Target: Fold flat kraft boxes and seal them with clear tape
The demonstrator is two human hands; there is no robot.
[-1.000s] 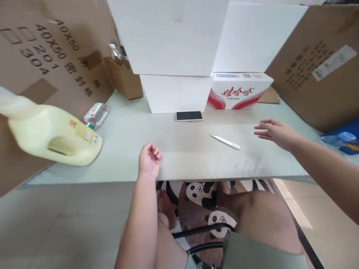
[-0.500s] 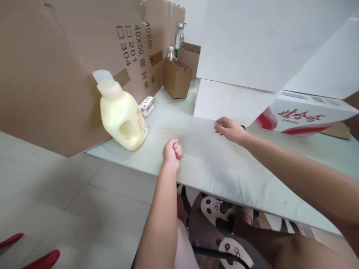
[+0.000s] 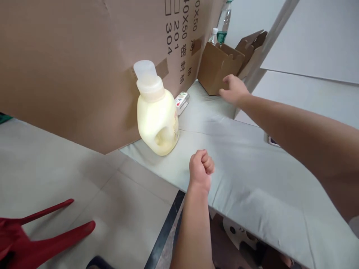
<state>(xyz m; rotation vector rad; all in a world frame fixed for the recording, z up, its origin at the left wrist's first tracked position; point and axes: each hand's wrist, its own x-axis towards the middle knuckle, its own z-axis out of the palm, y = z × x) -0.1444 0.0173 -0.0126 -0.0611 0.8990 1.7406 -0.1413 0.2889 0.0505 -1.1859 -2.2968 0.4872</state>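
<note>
Right hand [image 3: 234, 89] stretched far across the counter [image 3: 246, 175], fingers loosely spread, grasping nothing; fingertips at the front face of a small open cardboard box [image 3: 217, 67], touching or just short of it, cannot tell which. Two clear water bottles [image 3: 223, 18] stand behind that box, just beyond the hand.

Left hand [image 3: 200, 168] clenched in a fist, holding nothing, near the counter's front edge. Pale yellow detergent jug [image 3: 157, 116] upright just beyond and to the left of the fist, apart from it, white cap on, handle hole facing the camera. Small packet [image 3: 181, 101] lies flat behind the jug, between jug and small box, to the left of the right hand.

Large printed cardboard sheet [image 3: 84, 67] stands behind the jug. White boards [image 3: 308, 48] to the right of the right hand. Red object [image 3: 42, 239] on the floor, well left of the fist.
</note>
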